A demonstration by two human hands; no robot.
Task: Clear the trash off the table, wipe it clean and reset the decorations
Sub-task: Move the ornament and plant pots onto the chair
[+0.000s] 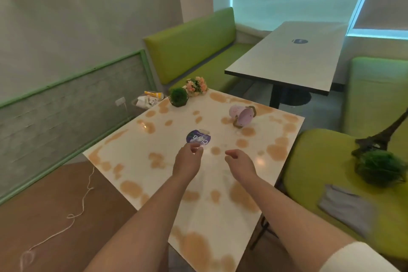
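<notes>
While my left hand (pixel 187 158) pinches what looks like a small clear scrap (pixel 197 146) between thumb and fingertips, my right hand (pixel 239 159) hovers just beside it with its fingers loosely curled and, as far as I can tell, nothing in them. Blur keeps me from saying exactly what the scrap is. Just beyond the left fingertips a round purple lid (pixel 198 137) lies flat on the table (pixel 141 161), which is blotched all over with orange stains. Farther out a pink bucket (pixel 241 115) lies tipped on its side, and a green ball plant (pixel 178 96) and a flower bunch (pixel 196 86) stand at the far corner, near the trash bin (pixel 146 100) on the floor. On the seat to my right sit a grey cloth (pixel 344 207), a second green plant (pixel 380 166) and a small tower model (pixel 384 134).

My worry is that thin film slips from a light pinch and lands in the spills. Reaching across could also set the tipped bucket rolling toward the edge.
</notes>
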